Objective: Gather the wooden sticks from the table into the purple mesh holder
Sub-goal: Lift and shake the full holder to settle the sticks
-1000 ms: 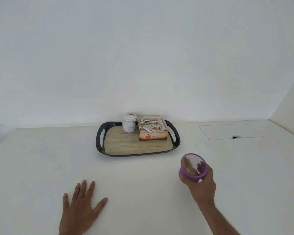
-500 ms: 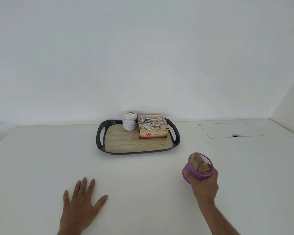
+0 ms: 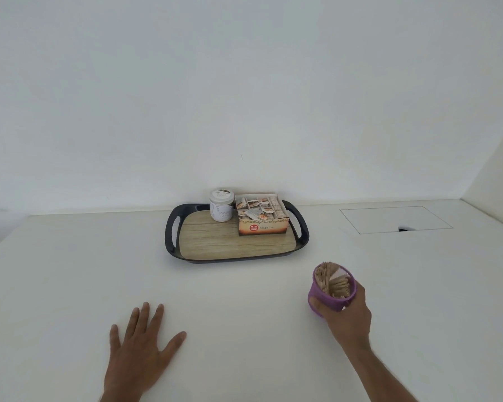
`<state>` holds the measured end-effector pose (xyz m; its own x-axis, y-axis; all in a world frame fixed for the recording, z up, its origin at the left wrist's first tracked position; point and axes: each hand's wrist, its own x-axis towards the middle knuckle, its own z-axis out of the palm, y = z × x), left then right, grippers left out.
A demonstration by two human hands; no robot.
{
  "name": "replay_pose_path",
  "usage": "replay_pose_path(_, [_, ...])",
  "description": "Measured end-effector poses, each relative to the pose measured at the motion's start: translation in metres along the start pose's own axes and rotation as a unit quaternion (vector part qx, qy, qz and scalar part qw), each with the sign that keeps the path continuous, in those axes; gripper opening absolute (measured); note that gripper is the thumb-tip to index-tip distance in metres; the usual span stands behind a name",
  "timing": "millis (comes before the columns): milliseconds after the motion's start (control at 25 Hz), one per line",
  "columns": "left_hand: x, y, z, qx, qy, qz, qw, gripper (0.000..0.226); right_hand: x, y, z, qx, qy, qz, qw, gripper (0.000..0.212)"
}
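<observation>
Nearest, the left hand point(image 3: 140, 346) is lying flat on the white surface point(image 3: 70, 280) at near left, palm down, fingers spread wide and gripping nothing; it is only touching the surface. At near right the right hand point(image 3: 346, 314) is wrapping around the purple mesh holder point(image 3: 321, 297), fingers curled closed on its side wall and thumb pressing the near left of it, with the mouth tilting up toward the camera. Whether the base is resting on the surface or hanging just above it, I cannot tell. The wooden sticks point(image 3: 330, 281) are standing packed inside, ends showing at the rim, with a pale patch among them that I cannot identify; no loose sticks are showing on the surface, so the gathering is looking finished or close to it. The sticks are probably handling as light, thin, stiff and easy to snap or spill; the holder is looking light and perhaps slightly yielding, so gripping it round the lower wall and keeping it upright seems wisest. Farther off, at centre, a dark-rimmed tray point(image 3: 172, 230) is carrying a white jar point(image 3: 222, 206) and, touching its right side, an open tea box point(image 3: 262, 217)
</observation>
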<state>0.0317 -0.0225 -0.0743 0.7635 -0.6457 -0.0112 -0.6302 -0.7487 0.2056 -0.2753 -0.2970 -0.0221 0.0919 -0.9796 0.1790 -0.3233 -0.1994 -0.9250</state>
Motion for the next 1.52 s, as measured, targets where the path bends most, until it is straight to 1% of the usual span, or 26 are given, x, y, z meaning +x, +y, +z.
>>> replay_pose_path(80, [0.001, -0.001, 0.001, 0.0, 0.003, -0.001, 1.0, 0.102, -0.002, 0.007, 0.0, -0.017, -0.025, 0.011, 0.999, 0.09])
replay_pose_path(240, [0.001, 0.0, 0.001, 0.003, -0.001, 0.0, 1.0, 0.102, -0.003, 0.015, 0.0, -0.008, -0.019, 0.021, 1.0, 0.087])
replay_pose_path(360, [0.001, -0.001, -0.001, -0.011, 0.001, 0.0, 1.0, 0.102, -0.002, 0.017, 0.0, -0.018, -0.031, 0.031, 0.999, 0.083])
replay_pose_path(520, [0.001, 0.003, -0.006, -0.019, 0.003, -0.008, 1.0, 0.104, 0.0, 0.02, -0.003, -0.034, -0.056, 0.026, 0.998, 0.089])
replay_pose_path(600, [0.004, 0.004, -0.012, -0.019, 0.017, -0.01, 1.0, 0.106, 0.0, 0.02, -0.002, -0.043, -0.069, 0.026, 0.996, 0.09])
replay_pose_path(760, [0.017, 0.001, -0.021, -0.02, 0.067, 0.007, 0.998, 0.121, 0.002, 0.017, 0.005, -0.047, -0.066, 0.027, 0.996, 0.081])
replay_pose_path(840, [0.028, 0.0, -0.021, -0.03, 0.063, 0.001, 0.998, 0.12, 0.002, 0.01, 0.016, -0.045, -0.079, 0.02, 0.996, 0.083])
replay_pose_path(920, [0.038, 0.0, -0.017, -0.032, 0.035, -0.008, 0.999, 0.115, 0.001, -0.001, 0.036, -0.031, -0.101, 0.01, 0.994, 0.084])
replay_pose_path(1000, [0.051, -0.001, -0.015, -0.03, 0.012, -0.012, 0.999, 0.116, -0.001, -0.016, 0.064, -0.011, -0.115, -0.011, 0.993, 0.083])
replay_pose_path(1120, [0.071, -0.003, -0.016, -0.014, 0.007, -0.006, 1.0, 0.132, 0.0, -0.043, 0.111, 0.012, -0.151, -0.05, 0.987, 0.085])
replay_pose_path(1160, [0.077, -0.004, -0.016, -0.011, 0.01, -0.002, 1.0, 0.133, 0.002, -0.052, 0.128, 0.015, -0.168, -0.061, 0.984, 0.086])
replay_pose_path(1240, [0.092, -0.008, -0.015, -0.008, 0.008, 0.004, 1.0, 0.131, 0.007, -0.069, 0.16, 0.011, -0.197, -0.077, 0.977, 0.088])
replay_pose_path(1360, [0.113, -0.013, -0.014, 0.003, -0.001, 0.01, 1.0, 0.123, 0.019, -0.094, 0.206, 0.007, -0.217, -0.089, 0.972, 0.091])
replay_pose_path(1520, [0.148, -0.02, -0.015, 0.014, -0.011, 0.017, 1.0, 0.118, 0.044, -0.118, 0.264, -0.006, -0.226, -0.101, 0.969, 0.084])
